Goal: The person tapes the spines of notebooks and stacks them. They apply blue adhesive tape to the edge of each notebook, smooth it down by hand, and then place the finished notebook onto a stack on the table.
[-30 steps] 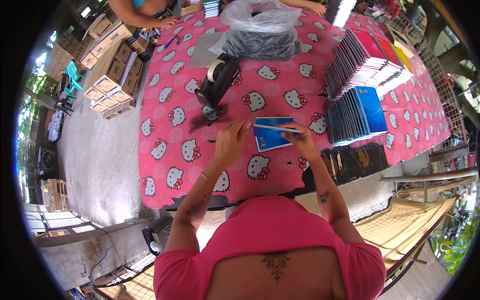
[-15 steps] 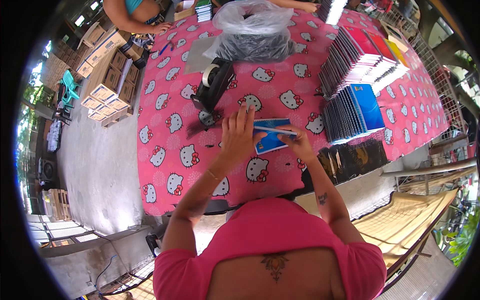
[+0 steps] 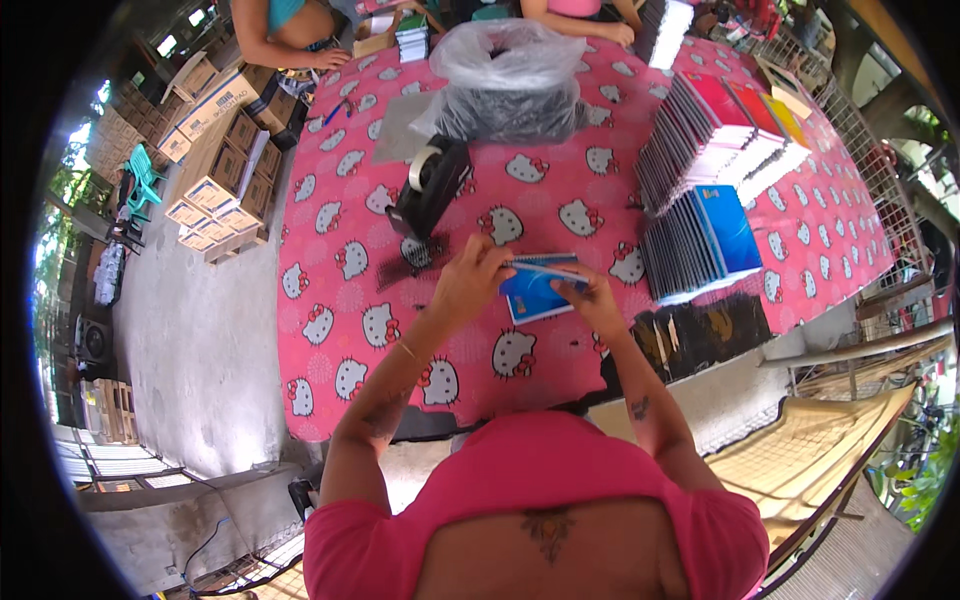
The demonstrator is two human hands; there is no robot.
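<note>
A blue spiral notebook (image 3: 540, 296) lies in front of me on the pink patterned tablecloth, its coil edge facing away. My left hand (image 3: 470, 280) has its fingers bent together at the notebook's upper left corner, by the end of the coil. At the right side, my right hand (image 3: 592, 300) grips the notebook, thumb over the blue cover. Loose black binding coils (image 3: 412, 262) lie just left of my left hand. Beyond them stands a black tape dispenser (image 3: 432, 190) with a pale roll.
Stacked blue notebooks (image 3: 700, 245) stand on the right, with red and yellow stacks (image 3: 715, 125) behind. A clear plastic bag (image 3: 510, 85) with dark contents sits at the back. Other people's hands (image 3: 328, 58) rest at the far edge. Cartons (image 3: 225, 175) are piled on the left floor.
My left hand's fingers, stretched out before, have bent down onto the notebook's upper left corner. The raised part of the notebook now lies lower, and my right hand keeps hold of its right side.
</note>
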